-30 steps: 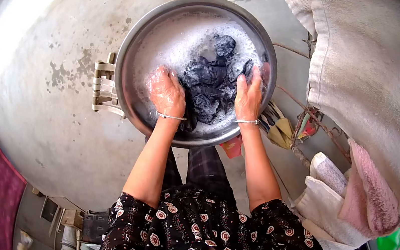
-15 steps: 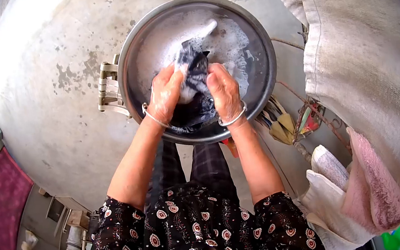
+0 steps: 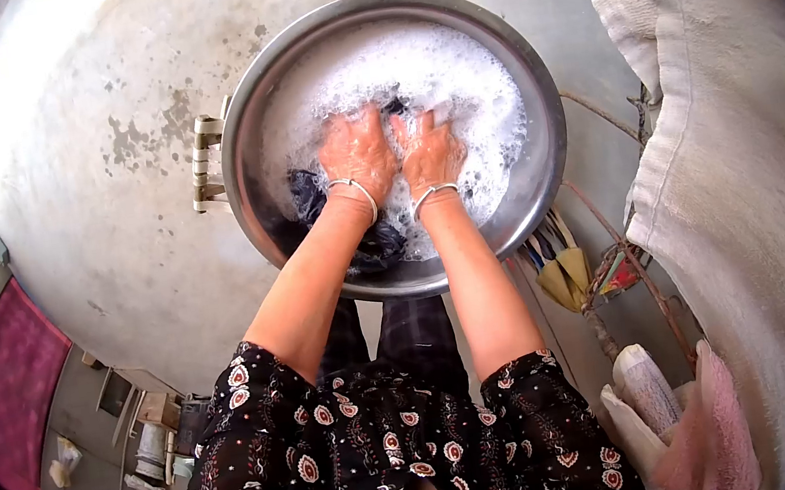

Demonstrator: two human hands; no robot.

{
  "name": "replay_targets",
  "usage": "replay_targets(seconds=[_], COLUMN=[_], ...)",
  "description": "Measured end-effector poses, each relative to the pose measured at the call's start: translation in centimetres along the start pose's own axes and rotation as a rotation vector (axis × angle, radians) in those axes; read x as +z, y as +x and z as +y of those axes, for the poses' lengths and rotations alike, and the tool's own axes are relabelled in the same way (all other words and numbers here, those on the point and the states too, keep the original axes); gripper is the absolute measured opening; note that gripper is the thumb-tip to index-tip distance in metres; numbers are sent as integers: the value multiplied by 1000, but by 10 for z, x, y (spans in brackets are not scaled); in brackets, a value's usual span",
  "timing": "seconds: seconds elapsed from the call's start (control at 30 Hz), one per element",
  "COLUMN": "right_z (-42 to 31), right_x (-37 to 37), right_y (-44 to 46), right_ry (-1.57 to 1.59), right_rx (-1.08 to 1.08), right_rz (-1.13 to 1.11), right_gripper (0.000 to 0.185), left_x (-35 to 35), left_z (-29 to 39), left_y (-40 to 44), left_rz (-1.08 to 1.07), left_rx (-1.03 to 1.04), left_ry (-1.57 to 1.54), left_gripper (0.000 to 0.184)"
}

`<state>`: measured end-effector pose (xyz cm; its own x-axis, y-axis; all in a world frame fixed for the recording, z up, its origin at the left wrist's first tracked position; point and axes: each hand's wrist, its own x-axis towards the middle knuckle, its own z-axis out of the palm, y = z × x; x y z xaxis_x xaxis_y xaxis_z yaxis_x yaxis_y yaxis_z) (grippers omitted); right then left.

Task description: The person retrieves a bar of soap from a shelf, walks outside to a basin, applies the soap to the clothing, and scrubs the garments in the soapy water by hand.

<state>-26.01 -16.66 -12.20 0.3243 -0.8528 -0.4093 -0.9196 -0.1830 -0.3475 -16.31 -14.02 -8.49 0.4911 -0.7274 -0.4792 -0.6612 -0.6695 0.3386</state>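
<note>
A wide metal basin (image 3: 539,77) holds soapy water under thick white suds (image 3: 478,65). Both hands are pushed down into the foam near its middle, side by side. My left hand (image 3: 358,155) has its fingers curled down, the tips hidden by suds. Close beside it, my right hand (image 3: 430,151) is bent the same way, its fingertips also covered. A bit of dark wet cloth (image 3: 394,106) shows between the fingers of both hands; the rest of it is under the foam. More dark cloth (image 3: 378,247) lies at the basin's near left side.
Left of the basin stands a small seat with a woven edge (image 3: 208,160). A large pale towel (image 3: 723,122) hangs at the right, with a pink cloth (image 3: 717,410) below. A brush or broom head (image 3: 563,277) and thin sticks lie on the concrete floor (image 3: 149,277).
Both hands have gone down and slightly away from me, taking the raised dark cloth into the water. White suds now cover much more of the surface.
</note>
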Motion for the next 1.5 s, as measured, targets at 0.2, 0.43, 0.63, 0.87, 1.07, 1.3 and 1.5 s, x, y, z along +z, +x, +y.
replay_targets(seconds=[0.2,0.43,0.63,0.87,1.07,1.3,1.5], right_z=[-8,-36,-22,3,-8,-16,-35], right_x=[-18,-103,-70,-10,2,-15,-95], right_y=[30,-13,-83,-56,-4,10,-44], right_ry=[211,586,311,170,21,134,698], right_rx=[14,-401,-509,-386,56,-11,-310], right_rz=[5,184,219,277,-117,118,177], right_gripper=[28,35,42,45,38,24,26], left_x=[18,-70,-43,12,1,6,-70], left_z=[-24,-12,-23,-23,-6,-26,1], left_y=[30,-24,-87,-48,13,25,-52], left_rz=[-57,112,320,366,-222,-135,436], left_rx=[-50,7,245,236,-117,-18,356], left_ry=[26,-867,-506,-120,141,135,-776], left_gripper=[20,28,12,21,13,18,12])
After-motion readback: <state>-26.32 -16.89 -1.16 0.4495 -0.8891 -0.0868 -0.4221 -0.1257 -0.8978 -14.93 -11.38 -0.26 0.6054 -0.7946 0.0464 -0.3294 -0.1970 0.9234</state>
